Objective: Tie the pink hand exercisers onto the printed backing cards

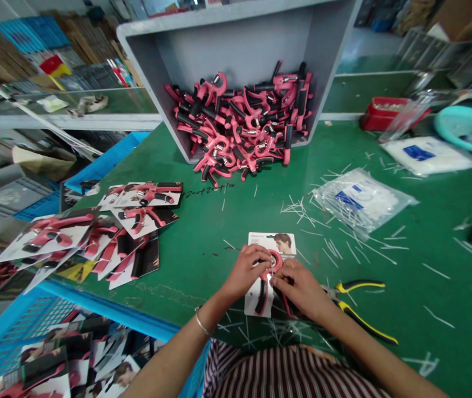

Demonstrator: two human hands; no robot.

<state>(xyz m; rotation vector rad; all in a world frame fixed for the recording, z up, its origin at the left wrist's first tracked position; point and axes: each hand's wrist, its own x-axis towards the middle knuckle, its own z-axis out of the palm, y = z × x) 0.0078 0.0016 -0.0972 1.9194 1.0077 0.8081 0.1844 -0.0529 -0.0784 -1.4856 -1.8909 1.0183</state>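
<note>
A pink tool with black handles and a curved pink head lies on a printed backing card near the table's front edge. My left hand bends over the upper left of the tool, its fingers drawn together by the head; what they pinch is hidden. From the other side, my right hand pinches close to the same spot, where a bit of thin white cable tie shows between the fingertips. Yellow-and-black cutting pliers lie open just right of my right wrist, their jaws partly hidden behind it.
A grey bin tipped toward me holds many pink tools. Carded tools are piled at the left, above a blue crate of more cards. Bagged white ties, loose strips, a red box and a turquoise basin occupy the right.
</note>
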